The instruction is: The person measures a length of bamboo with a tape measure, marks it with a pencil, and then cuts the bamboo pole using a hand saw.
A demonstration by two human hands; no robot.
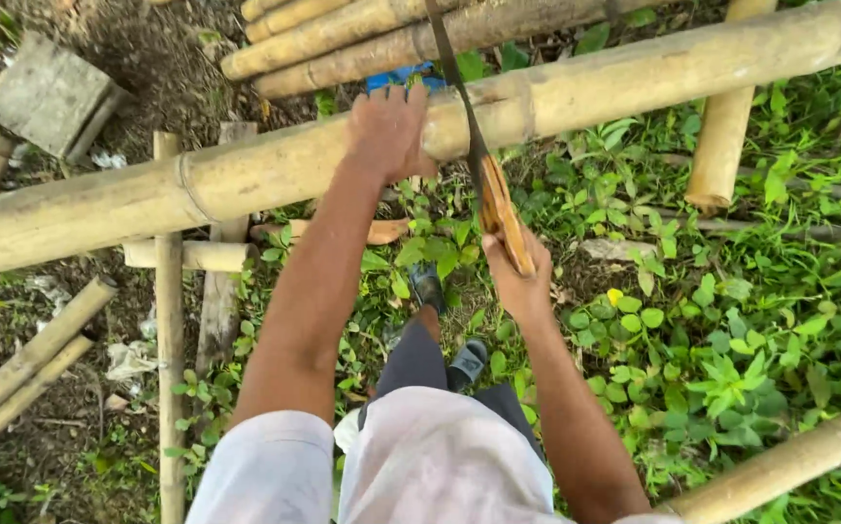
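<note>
A long thick bamboo pole lies across the view at waist height, running from lower left to upper right. My left hand presses down on top of it, fingers spread over the far side. My right hand grips the wooden handle of a hand saw. The saw's dark blade crosses the pole just right of my left hand and runs up past the top edge. My legs and dark sandals show below, standing on leafy ground.
Several cut bamboo lengths lie stacked beyond the pole. Thin poles form a low frame at left, with more bamboo at lower left and a pole at lower right. A wooden block sits at upper left.
</note>
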